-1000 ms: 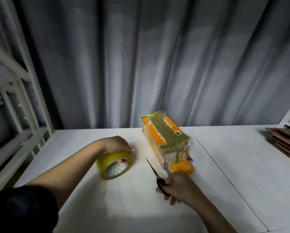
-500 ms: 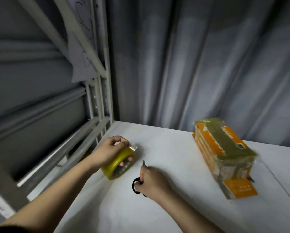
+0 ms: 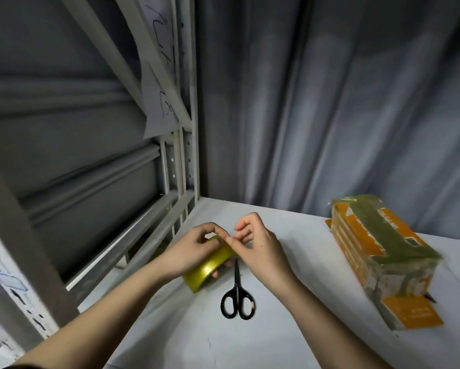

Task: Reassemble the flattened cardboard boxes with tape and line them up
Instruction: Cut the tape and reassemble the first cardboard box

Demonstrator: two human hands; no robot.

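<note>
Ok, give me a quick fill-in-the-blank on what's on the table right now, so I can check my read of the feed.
1. The left hand holds the roll of ____ tape.
2. The black scissors lie on the table with their blades ____.
3. The taped box is printed white and ____.
4. The right hand picks at the roll with its ____.

Missing words: yellow; closed; orange; fingertips

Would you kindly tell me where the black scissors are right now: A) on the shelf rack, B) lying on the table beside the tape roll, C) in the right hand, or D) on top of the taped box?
B: the scissors lie flat on the table beside the tape roll, in neither hand.
</note>
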